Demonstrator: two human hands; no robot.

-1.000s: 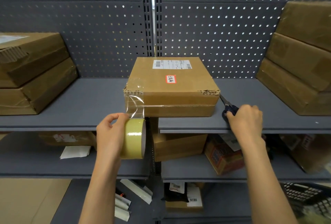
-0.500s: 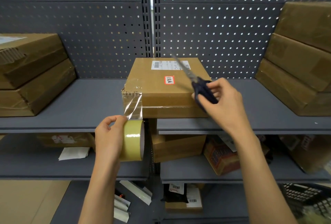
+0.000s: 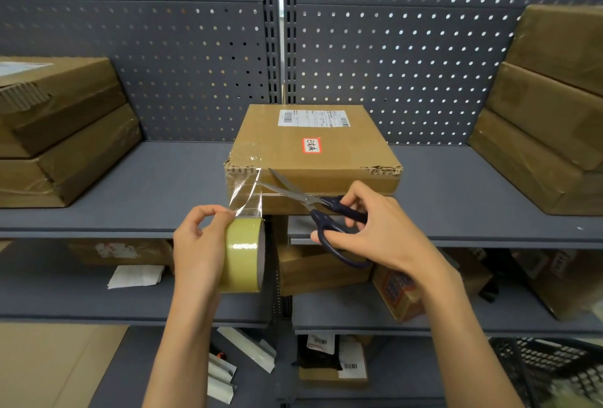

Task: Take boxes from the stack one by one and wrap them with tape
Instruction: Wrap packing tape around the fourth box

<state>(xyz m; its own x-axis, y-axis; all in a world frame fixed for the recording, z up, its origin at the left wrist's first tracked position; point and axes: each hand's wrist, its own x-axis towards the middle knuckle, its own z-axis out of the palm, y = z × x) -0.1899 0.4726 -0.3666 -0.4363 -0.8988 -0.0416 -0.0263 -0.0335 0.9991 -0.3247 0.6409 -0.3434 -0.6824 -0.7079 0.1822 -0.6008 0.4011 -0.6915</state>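
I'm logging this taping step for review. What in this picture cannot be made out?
- Head view: the white shipping label print is too small to read.
- Box back, underside and far sides are hidden by its own body.
- Whether the scissors blades already bite the clear tape strip: unclear, the tape is see-through.
- Tape roll far face is hidden by the left hand.
- Right hand covers part of the scissor handles.

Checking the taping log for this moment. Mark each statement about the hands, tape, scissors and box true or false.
1. The left hand holds the tape roll. True.
2. The right hand is empty. False: it grips the scissors.
3. The scissors' blades are open at the clear tape strip. True.
4. The box being taped sits on a stack. False: it sits alone on the shelf.
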